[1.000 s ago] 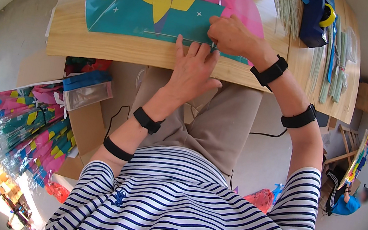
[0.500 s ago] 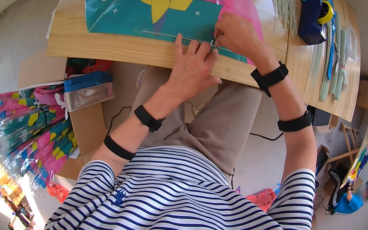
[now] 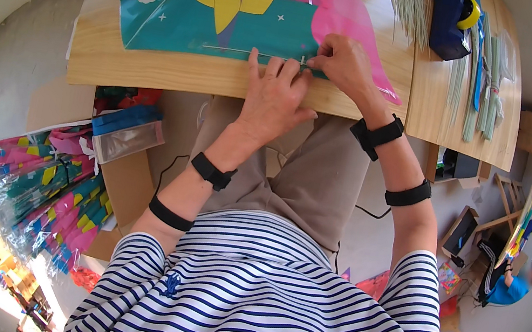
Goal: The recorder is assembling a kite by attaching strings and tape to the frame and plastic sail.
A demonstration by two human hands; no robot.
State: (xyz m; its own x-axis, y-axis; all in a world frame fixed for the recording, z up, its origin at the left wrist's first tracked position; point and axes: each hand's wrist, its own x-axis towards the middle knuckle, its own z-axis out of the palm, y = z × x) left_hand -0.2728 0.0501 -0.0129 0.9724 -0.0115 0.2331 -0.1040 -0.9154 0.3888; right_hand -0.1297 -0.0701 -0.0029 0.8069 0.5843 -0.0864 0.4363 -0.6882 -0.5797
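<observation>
A thin teal sheet [image 3: 178,19] printed with yellow, pink and white shapes lies on the wooden table, folded over toward its near edge. Along that edge runs a thin pale rod [image 3: 229,50], with a small whitish fitting [image 3: 304,60] at its right end. My left hand [image 3: 275,96] rests palm down, fingers spread, its tips on the rod and the sheet's edge. Just right of the fitting, my right hand [image 3: 346,66] has its thumb and fingers pinched together at the sheet's edge; what they pinch is hidden.
Bundles of thin rods [image 3: 484,98] and a dark blue tape dispenser [image 3: 450,28] with yellow tape occupy the table's right. Plastic-wrapped printed bundles [image 3: 41,190] and a cardboard box [image 3: 125,177] are on the floor at left. Another person [image 3: 508,283] sits far right.
My right hand has come down toward the near edge, fingers now by the fitting. The sheet's pink corner now lies further right and nearer. My left hand has barely shifted.
</observation>
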